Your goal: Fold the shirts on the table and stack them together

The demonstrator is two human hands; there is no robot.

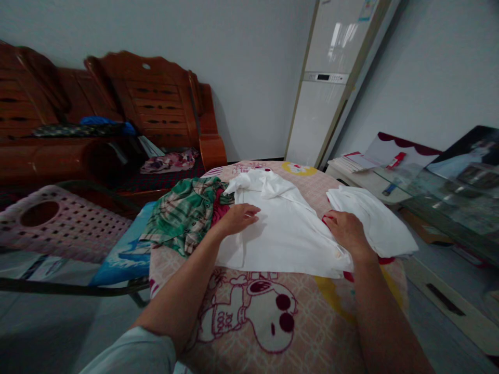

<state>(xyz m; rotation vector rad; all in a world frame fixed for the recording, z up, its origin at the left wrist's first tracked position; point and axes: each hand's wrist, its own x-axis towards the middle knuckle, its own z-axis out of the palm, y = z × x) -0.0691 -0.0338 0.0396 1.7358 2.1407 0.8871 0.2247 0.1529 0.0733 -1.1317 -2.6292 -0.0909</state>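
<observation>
A white shirt (284,228) lies spread on a round table covered by a pink cartoon-print cloth (249,317). My left hand (238,217) rests flat on the shirt's left edge, fingers stretched out. My right hand (346,231) presses on the shirt's right edge, fingers curled down against the fabric. A folded white garment (374,223) sits just right of my right hand. A crumpled green plaid shirt (185,213) lies left of my left hand, with a bit of red cloth (219,210) beside it.
A pink perforated plastic stool (58,221) and a blue item (125,249) stand to the left. A wooden sofa (148,104) with clothes lines the back wall. A white standing air conditioner (327,83) is behind the table. A glass-topped cabinet (429,192) with papers is on the right.
</observation>
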